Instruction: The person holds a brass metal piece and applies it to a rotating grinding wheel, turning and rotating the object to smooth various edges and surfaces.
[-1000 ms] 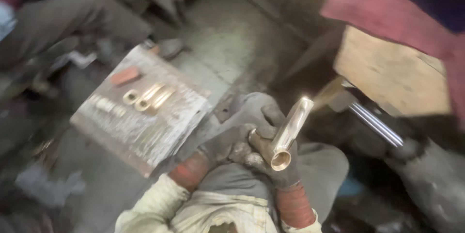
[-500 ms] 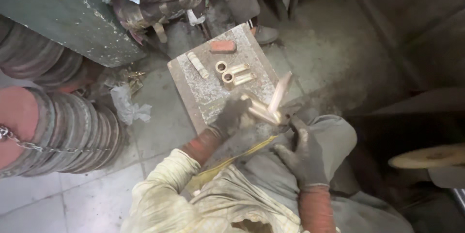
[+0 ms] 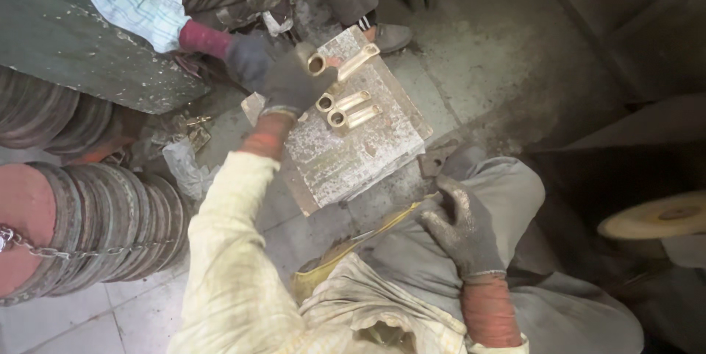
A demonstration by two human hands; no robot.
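At the far left stand ribbed grey drums [image 3: 81, 229], one with a chain [image 3: 29, 247] hanging across it, and crumpled plastic scrap [image 3: 180, 166] lies on the floor beside them. Beyond, near the top, a co-worker's gloved hand [image 3: 246, 56] on a red cuff reaches toward the far left corner of a scuffed metal plate [image 3: 353, 155] that serves as a low work surface on the floor. The person's left hand [image 3: 290, 86], in a dark glove, stretches out over that same far corner, fingers curled around a brass fitting with a ring end [image 3: 318, 64], its open eye turned up toward the camera; whether it rests on the plate or is held just above cannot be told. Just beside it, three more brass pieces [image 3: 349, 108] lie roughly parallel along the plate's far edge, ring ends to the left, seemingly so that each is easy to take by the ring. The right hand [image 3: 460, 229], gloved too, lies idle on the thigh, fingers loosely bent and holding nothing. At the right edge sits a pale buffing wheel [image 3: 654, 216], well apart from the plate.
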